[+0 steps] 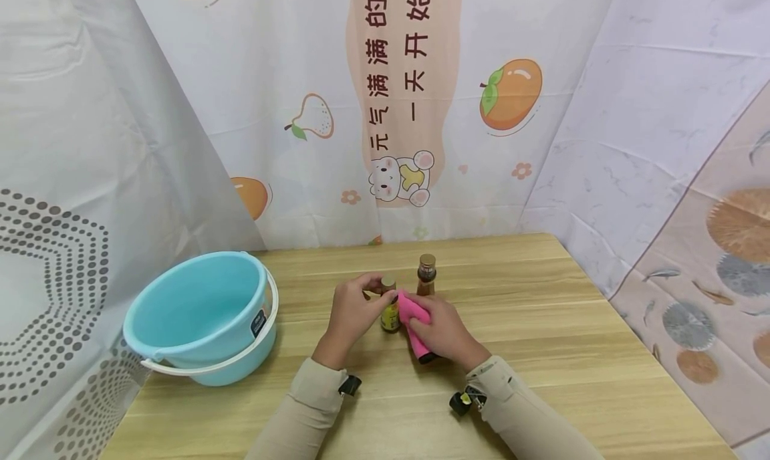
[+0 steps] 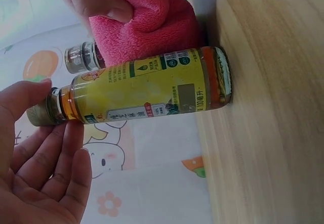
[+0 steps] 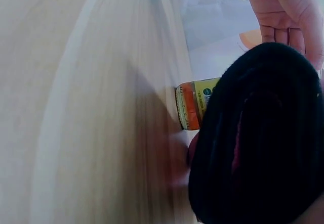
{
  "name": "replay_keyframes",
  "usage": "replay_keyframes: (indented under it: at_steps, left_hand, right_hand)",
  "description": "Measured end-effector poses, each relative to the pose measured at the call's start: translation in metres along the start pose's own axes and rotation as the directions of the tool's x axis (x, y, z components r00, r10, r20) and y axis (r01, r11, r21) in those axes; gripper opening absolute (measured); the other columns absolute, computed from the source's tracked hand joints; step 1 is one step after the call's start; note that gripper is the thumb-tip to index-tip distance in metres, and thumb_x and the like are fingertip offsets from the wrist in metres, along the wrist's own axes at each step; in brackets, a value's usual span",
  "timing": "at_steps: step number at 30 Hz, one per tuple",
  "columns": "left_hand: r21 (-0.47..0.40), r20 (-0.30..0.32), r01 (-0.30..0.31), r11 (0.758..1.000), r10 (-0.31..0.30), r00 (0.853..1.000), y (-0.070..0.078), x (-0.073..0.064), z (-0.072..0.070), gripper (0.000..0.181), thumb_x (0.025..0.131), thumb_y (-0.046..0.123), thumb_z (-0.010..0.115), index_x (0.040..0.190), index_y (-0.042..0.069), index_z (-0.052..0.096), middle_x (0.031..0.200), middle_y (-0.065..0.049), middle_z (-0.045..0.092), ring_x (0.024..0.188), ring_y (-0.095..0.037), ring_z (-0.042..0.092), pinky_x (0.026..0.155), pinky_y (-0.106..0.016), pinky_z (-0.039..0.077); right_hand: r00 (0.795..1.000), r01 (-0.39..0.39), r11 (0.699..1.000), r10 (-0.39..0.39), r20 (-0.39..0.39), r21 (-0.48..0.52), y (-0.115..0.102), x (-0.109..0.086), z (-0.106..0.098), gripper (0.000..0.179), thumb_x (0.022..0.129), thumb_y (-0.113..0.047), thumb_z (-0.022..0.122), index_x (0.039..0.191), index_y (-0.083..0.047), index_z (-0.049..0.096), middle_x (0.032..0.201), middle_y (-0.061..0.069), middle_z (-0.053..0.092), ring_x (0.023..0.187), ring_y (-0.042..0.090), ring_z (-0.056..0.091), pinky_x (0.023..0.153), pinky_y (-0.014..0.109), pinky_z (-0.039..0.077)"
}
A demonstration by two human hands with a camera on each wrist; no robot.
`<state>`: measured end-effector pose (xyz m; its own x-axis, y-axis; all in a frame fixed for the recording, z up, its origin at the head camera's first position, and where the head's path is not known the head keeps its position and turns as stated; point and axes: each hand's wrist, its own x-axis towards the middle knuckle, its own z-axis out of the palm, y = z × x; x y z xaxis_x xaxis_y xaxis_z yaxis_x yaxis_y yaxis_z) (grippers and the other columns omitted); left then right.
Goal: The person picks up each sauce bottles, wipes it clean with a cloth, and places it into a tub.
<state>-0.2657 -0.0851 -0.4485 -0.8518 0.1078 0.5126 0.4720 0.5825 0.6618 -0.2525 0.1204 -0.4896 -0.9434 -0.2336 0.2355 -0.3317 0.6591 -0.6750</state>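
Note:
In the left wrist view, a small glass bottle with a yellow label (image 2: pixel 147 90) stands on the table. My left hand (image 1: pixel 353 313) pinches its neck just under the gold cap (image 2: pixel 39 114), thumb on one side and fingers on the other. A folded pink towel (image 1: pixel 415 323) with a dark edge is in my right hand (image 1: pixel 446 331), against the side of the bottle. In the right wrist view the towel's black rolled end (image 3: pixel 258 138) hides most of the bottle and my right fingers. Just behind the towel stands a second bottle with a gold cap (image 1: pixel 427 273).
A light blue bucket (image 1: pixel 198 313) with a white handle stands at the left of the wooden table (image 1: pixel 541 326). Printed curtains (image 1: pixel 313 59) hang along the back and both sides. A small black camera sits at each wrist.

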Motion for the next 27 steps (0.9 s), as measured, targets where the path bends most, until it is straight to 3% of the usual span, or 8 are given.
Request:
replay_keyframes:
  at_steps: [11,27]
  left_hand:
    - [-0.009,-0.045,-0.016,1.0,0.016,0.999,0.0005,-0.0004,0.0023,0.034,0.085,0.031,0.088,0.111,0.011,0.078,0.094,-0.002,0.078,0.081,-0.013,0.075,0.067,-0.031,0.063]
    - [-0.038,-0.06,-0.041,0.998,0.038,0.997,-0.0023,-0.001,0.0012,0.031,0.085,0.033,0.088,0.103,0.012,0.074,0.089,0.0,0.078,0.08,-0.011,0.074,0.065,-0.025,0.062]
  right_hand:
    - [1.0,0.02,1.0,-0.02,0.001,0.002,-0.0016,0.0001,-0.0012,0.048,0.093,-0.022,0.07,0.141,-0.019,0.066,0.111,0.006,0.07,0.081,0.012,0.058,0.067,0.029,0.052]
    - [0.998,0.031,0.999,-0.03,-0.051,0.014,-0.0064,0.0003,-0.0061,0.051,0.092,-0.019,0.072,0.142,-0.025,0.065,0.125,0.004,0.07,0.092,0.015,0.061,0.073,0.03,0.055]
